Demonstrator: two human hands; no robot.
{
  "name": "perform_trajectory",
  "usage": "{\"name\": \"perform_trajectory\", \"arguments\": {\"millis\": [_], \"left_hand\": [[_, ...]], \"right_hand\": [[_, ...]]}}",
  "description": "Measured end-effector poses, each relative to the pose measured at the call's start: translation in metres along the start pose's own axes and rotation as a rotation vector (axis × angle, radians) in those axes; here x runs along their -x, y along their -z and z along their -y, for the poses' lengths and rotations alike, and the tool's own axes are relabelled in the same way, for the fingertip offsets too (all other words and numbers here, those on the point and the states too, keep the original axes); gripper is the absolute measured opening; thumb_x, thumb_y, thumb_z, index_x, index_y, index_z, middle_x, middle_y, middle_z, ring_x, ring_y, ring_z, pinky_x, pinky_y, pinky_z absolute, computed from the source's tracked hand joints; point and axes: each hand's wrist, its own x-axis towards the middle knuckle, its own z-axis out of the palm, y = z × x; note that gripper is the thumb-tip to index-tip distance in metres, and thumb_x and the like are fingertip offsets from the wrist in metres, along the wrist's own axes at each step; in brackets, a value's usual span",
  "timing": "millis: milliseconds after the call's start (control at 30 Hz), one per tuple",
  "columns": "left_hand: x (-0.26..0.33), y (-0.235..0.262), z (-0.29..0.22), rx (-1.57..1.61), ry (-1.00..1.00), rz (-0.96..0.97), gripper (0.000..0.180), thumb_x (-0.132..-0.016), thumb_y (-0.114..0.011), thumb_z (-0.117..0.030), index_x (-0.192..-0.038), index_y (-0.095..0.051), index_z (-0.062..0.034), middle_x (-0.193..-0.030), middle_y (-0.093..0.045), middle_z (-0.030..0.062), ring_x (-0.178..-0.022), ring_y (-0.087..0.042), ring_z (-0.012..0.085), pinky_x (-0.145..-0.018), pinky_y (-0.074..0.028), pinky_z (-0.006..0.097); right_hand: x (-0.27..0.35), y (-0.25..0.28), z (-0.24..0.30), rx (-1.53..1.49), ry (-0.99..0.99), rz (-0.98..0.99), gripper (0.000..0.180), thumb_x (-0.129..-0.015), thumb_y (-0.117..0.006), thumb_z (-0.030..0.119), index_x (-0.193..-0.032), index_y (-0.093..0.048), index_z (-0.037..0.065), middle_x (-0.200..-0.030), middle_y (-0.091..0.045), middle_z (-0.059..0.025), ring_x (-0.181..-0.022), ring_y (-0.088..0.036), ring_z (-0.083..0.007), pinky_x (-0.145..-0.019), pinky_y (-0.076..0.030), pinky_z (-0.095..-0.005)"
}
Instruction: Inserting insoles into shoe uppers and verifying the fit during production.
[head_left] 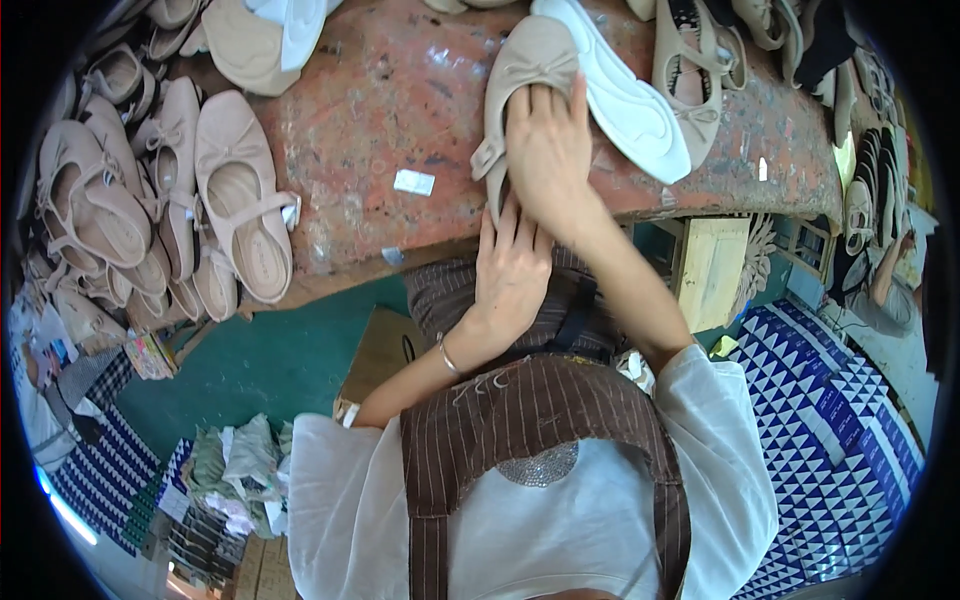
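A beige flat shoe [531, 52] with a small bow lies toe away from me near the table's front edge. The fingers of my right hand [548, 160] reach into its opening, one finger lying outside along the shoe's right side; the fingertips inside are hidden. At the heel end, my left hand [512, 280] holds the back of the shoe with its fingers together, just below my right wrist. Right beside the shoe lies a pair of white insoles [630, 100]. Farther right is another beige strap shoe [690, 75] with a bow.
Beige strap shoes [245, 195] are piled at the table's left. More insoles [262, 45] lie at the far left, and more shoes at the far right. A small white label [414, 181] rests on the worn red table [370, 110]. Blue-and-white patterned boxes [820, 430] stand at right.
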Motion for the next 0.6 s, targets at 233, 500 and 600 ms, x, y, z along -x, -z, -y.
{"name": "perform_trajectory", "arguments": {"millis": [233,500,600], "left_hand": [[-0.001,0.001,0.001,-0.04,-0.006,-0.12,0.044,-0.085,-0.056,-0.01,-0.125,-0.059,0.0079,-0.139,-0.052,0.0225,-0.137,-0.041,0.0379,-0.108,-0.034,0.058],[-0.033,0.024,0.018,0.191,0.048,-0.347,0.024,-0.073,-0.073,-0.012,-0.093,-0.062,-0.0023,-0.113,-0.061,0.0147,-0.119,-0.054,0.0386,-0.099,-0.036,0.054],[-0.022,0.086,0.046,0.679,0.103,-0.355,0.014,-0.073,-0.071,-0.002,-0.078,-0.059,-0.0003,-0.119,-0.065,0.0149,-0.104,-0.063,0.0255,-0.089,-0.049,0.037]], "right_hand": [[-0.025,-0.013,-0.008,-0.015,0.014,0.032,0.022,-0.085,-0.049,0.009,-0.075,-0.068,0.002,-0.071,-0.066,-0.0133,-0.074,-0.068,-0.0267,-0.12,-0.007,-0.0577],[0.003,0.041,-0.041,-0.759,0.021,0.047,0.026,-0.082,-0.058,0.002,-0.1,-0.075,0.011,-0.113,-0.071,-0.0129,-0.123,-0.06,-0.0276,-0.116,-0.03,-0.0531],[0.007,0.022,-0.082,-0.362,-0.227,-0.471,0.032,-0.083,-0.064,0.009,-0.114,-0.067,0.001,-0.11,-0.068,-0.0175,-0.115,-0.059,-0.0348,-0.111,-0.035,-0.0494]]}}
